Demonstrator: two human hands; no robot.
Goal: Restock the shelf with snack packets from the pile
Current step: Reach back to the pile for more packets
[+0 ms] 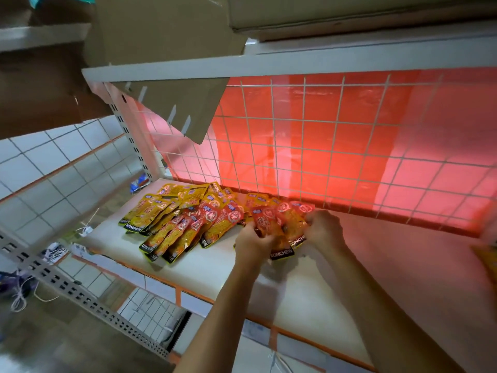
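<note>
on your shelf point(204, 267) a fanned row of snack packets point(174, 224) lies at the left end, just before the wire grid point(322, 146) behind. right of it, a bunch of packets point(279, 224) sits between your left hand point(251, 239) and right hand point(324, 227). a cardboard flap point(174, 103) hangs above the row.

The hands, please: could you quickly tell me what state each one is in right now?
Left hand: closed, holding the red snack packets.
Right hand: closed, holding the same red snack packets.

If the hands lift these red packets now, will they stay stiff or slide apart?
Probably floppy: the red packets are thin flat pouches, fanned between left hand and right hand. Likely slippery: their film looks glossy. Seemingly light: several are held at once.
</note>
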